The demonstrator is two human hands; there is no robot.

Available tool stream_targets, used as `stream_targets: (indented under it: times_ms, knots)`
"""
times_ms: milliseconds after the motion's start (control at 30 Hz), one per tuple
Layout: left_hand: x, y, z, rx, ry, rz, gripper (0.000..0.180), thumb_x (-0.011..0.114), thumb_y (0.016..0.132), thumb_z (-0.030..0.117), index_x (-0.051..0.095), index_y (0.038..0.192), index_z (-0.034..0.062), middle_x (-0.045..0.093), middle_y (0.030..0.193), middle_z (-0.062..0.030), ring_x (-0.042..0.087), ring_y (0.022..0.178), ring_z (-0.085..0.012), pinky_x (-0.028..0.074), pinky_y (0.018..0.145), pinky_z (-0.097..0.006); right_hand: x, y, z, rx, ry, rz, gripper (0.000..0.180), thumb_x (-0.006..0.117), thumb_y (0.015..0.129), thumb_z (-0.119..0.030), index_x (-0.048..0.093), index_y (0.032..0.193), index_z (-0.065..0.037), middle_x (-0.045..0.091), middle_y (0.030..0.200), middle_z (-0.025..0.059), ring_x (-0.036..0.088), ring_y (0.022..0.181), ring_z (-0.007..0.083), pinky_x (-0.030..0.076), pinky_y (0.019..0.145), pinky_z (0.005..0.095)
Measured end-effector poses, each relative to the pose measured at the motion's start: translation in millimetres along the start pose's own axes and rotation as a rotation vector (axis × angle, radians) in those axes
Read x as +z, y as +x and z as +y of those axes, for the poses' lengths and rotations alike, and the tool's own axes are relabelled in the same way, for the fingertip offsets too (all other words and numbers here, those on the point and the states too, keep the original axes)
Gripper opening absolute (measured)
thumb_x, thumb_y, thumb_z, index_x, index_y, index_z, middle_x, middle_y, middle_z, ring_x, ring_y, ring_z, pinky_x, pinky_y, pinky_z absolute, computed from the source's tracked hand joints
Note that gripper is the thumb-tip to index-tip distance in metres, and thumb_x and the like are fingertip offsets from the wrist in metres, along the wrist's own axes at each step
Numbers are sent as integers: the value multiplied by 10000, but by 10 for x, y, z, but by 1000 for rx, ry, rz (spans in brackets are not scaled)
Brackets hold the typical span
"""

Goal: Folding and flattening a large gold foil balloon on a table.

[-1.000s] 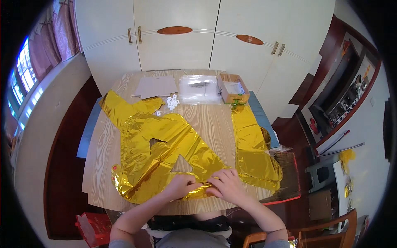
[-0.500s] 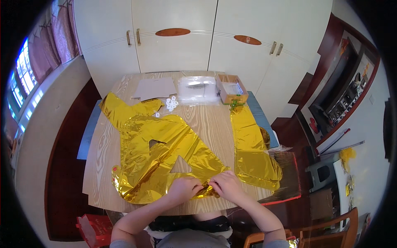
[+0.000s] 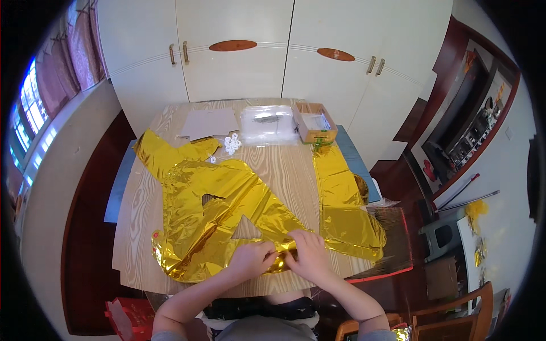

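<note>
A large gold foil balloon [image 3: 239,184], flat and creased, lies across the table, with cut-out gaps in its shape. At its near edge my left hand [image 3: 250,261] is closed, thumb and fingers pinching the foil. Close beside it on the right, my right hand [image 3: 310,258] also grips the foil, fingers over the top and thumb toward the other hand. A bright crumpled bit of foil shows between the two hands. The exact fingertip contact is partly hidden. Another flat gold foil piece [image 3: 347,227] lies to the right, reaching the table's right edge.
Along the back of the wood-grain table [image 3: 290,182] are grey card sheets [image 3: 210,123], clear plastic packaging [image 3: 270,126], an open cardboard box [image 3: 315,128] and several small white rings [image 3: 232,144]. A wooden chair [image 3: 455,318] stands at lower right, a red bag [image 3: 128,318] at lower left.
My right hand has shifted slightly, its fingers now stretched further over the foil. The foil between my hands shows brighter. The whole view has moved a little.
</note>
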State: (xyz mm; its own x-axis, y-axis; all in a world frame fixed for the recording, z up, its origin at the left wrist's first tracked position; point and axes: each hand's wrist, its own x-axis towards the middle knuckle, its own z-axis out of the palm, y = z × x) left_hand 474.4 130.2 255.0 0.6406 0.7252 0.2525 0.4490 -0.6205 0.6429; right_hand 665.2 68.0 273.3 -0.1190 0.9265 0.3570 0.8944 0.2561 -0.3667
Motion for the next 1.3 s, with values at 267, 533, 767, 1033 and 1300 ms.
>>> stream_targets:
  times_ms: [267, 533, 767, 1033, 1300]
  knots:
    - [-251, 131, -89, -36, -61, 110, 150, 681, 840, 198, 637, 845, 54, 634, 702, -126, 640, 629, -290, 490, 574, -363, 77, -137, 214, 163, 16, 22, 790, 758, 680, -157, 370, 1358, -36, 421, 1337, 185, 398, 1244, 381, 320, 1042, 476]
    - [-685, 306, -366, -224, -24, 282, 166, 676, 860, 186, 638, 880, 25, 647, 687, -130, 620, 591, -242, 476, 562, -347, 98, -171, 395, -12, -44, -20, 639, 746, 742, -226, 489, 1312, -93, 456, 1357, 151, 391, 1284, 370, 285, 1086, 500]
    - [-1076, 314, -944, -377, -72, 391, 181, 673, 874, 177, 625, 901, 4, 591, 631, -100, 538, 554, -157, 437, 537, -307, 212, -211, 449, -84, -57, -189, 448, 594, 901, -298, 538, 1298, -98, 478, 1398, 125, 390, 1338, 321, 271, 1107, 537]
    - [-1442, 280, -1845, -580, -201, 495, 177, 701, 834, 174, 612, 832, 20, 561, 608, -33, 525, 555, -118, 417, 514, -310, 214, -247, 541, -150, -67, -235, 477, 588, 906, -347, 536, 1312, -103, 487, 1394, 127, 399, 1336, 322, 262, 1114, 542]
    - [-1562, -110, -3030, -539, -174, 668, 165, 693, 832, 152, 616, 842, 7, 597, 679, -63, 559, 636, -141, 447, 591, -302, -5, -232, 404, -429, -21, -286, 416, 656, 859, -349, 627, 1177, -82, 581, 1289, 100, 513, 1252, 278, 438, 1020, 419]
